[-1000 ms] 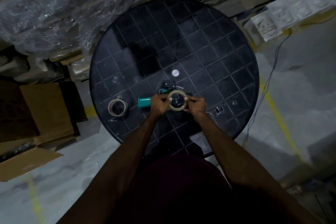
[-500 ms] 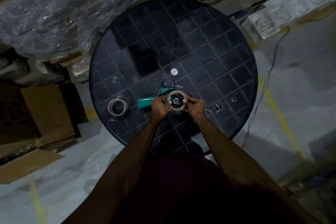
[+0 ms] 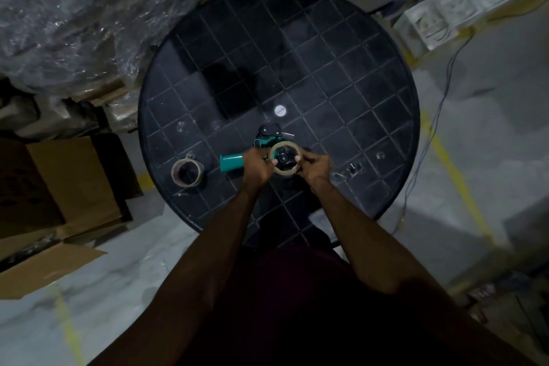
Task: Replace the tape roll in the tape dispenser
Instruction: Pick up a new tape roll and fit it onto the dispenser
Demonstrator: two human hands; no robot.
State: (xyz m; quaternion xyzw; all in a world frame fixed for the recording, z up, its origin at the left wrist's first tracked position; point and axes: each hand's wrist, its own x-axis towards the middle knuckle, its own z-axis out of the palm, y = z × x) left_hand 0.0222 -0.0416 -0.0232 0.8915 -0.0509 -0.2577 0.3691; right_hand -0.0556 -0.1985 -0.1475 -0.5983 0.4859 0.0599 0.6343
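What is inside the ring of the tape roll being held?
Inside the tape roll sits the dispenser's black hub, the teal tape dispenser lying beneath. Left hand and right hand cover the roll's sides; full seating cannot be judged.

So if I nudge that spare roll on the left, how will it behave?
The spare roll lies flat on its end on the table, so it will probably slide, not roll. Its wall looks thin around a wide hollow, so it is likely light and may squash if pinched hard.
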